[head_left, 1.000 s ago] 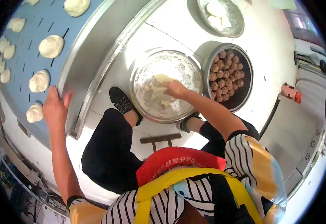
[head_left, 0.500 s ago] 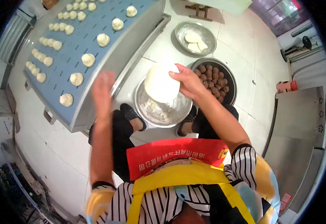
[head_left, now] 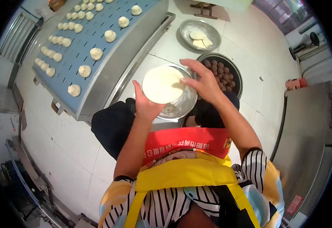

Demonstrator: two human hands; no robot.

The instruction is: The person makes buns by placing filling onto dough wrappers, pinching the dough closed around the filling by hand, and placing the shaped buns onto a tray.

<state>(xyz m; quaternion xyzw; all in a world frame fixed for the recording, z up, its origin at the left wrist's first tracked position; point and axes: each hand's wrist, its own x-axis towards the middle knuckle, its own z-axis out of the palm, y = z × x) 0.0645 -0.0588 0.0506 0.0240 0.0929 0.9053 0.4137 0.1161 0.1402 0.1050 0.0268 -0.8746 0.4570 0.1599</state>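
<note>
A round, flat, pale dough wrapper (head_left: 163, 85) lies across the palm and fingers of my left hand (head_left: 146, 106), whose thumb sticks up at the wrapper's left side. My right hand (head_left: 204, 81) is at the wrapper's right edge, thumb tip over the rim and fingers stretched apart. Under both hands stands a metal bowl (head_left: 190, 99) dusted with flour and partly hidden by the wrapper. Beyond my right hand, a dark round pan holds several brown balls of filling (head_left: 221, 74).
To the left, a blue slotted conveyor (head_left: 109, 53) carries rows of shaped dough buns (head_left: 96, 54). Another metal bowl (head_left: 184, 34) with more dough wrappers (head_left: 198, 35) sits on the tiled floor ahead. A steel cabinet (head_left: 306, 125) stands at the right, and a wooden stool (head_left: 204, 10) at the back.
My left hand has come from beside the conveyor to under the wrapper. My right hand has loosened its grip, and the wrapper now lies flatter. The buns on the conveyor appear shifted as the view moved.
</note>
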